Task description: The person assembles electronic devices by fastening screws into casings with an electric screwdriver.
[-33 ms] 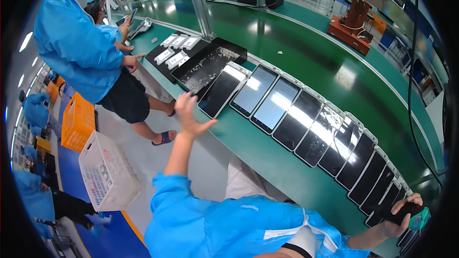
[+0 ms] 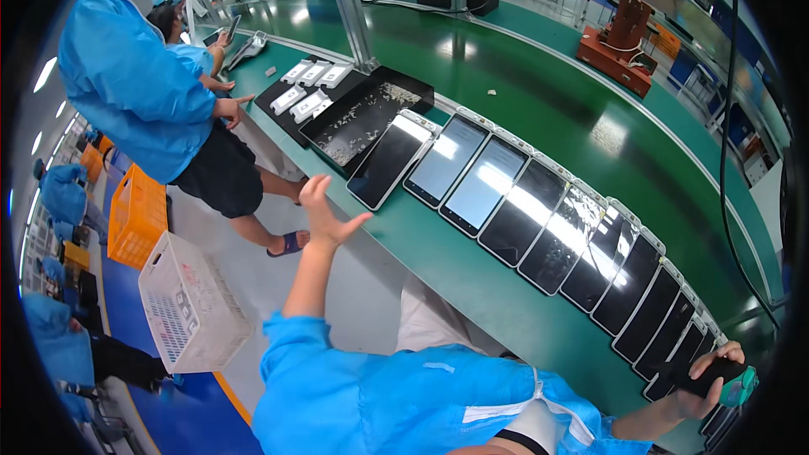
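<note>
My left hand (image 2: 327,221) is held up in the air by the bench edge, thumb spread and nothing in it. Closest to it is a dark-screened tablet (image 2: 389,162), which leans against a black tray (image 2: 324,133) of small pale pieces. Far to the right, my right hand (image 2: 706,388) wraps round a black handheld tool with a green end (image 2: 736,386); its exact kind does not show. Below that hand runs a row of tablets in pale frames. Two of them have lit screens, one being the lit tablet (image 2: 486,184); dark ones such as this tablet (image 2: 523,212) follow.
Several white parts (image 2: 314,76) lie on a black mat beyond the tray. A metal post (image 2: 350,8) rises behind it. A co-worker in blue (image 2: 135,84) stands at the left, near an orange crate (image 2: 137,215) and a white crate (image 2: 192,303). A cable (image 2: 726,160) hangs at the right.
My left hand has drawn slightly down and to the left, away from the nearest tablet. My right hand and the tablets stay where they were.
</note>
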The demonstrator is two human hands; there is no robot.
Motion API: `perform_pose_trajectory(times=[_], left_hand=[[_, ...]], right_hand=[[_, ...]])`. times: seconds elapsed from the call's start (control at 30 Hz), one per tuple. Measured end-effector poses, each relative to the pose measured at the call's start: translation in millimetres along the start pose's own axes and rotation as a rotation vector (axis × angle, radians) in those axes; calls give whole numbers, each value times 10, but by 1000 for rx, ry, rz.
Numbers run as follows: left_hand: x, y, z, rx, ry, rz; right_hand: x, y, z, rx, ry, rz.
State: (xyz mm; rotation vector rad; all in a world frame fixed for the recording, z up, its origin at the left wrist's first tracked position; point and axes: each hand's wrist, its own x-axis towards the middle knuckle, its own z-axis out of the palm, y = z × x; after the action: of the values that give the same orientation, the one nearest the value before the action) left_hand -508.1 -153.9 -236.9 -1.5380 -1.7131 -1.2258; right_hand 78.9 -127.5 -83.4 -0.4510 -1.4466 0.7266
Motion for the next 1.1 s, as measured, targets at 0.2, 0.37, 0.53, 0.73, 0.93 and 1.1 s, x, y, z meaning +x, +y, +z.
perform_pose_trajectory(times=[0.2, 0.37, 0.53, 0.73, 0.93, 1.1], left_hand=[[-98, 199, -3, 257, -273, -343], [47, 328, 37, 190, -342, -380], [135, 421, 295, 164, -328, -413], [245, 454, 583, 156, -354, -472], [332, 428, 654, 119, -416, -411], [274, 590, 649, 118, -403, -397]], right_hand=[[49, 139, 115, 8, 69, 3], [44, 168, 132, 42, 33, 3], [29, 117, 103, 37, 44, -3], [-20, 45, 86, 29, 34, -4], [-52, -26, 105, 11, 44, -19], [-51, -35, 161, 56, 77, -22]])
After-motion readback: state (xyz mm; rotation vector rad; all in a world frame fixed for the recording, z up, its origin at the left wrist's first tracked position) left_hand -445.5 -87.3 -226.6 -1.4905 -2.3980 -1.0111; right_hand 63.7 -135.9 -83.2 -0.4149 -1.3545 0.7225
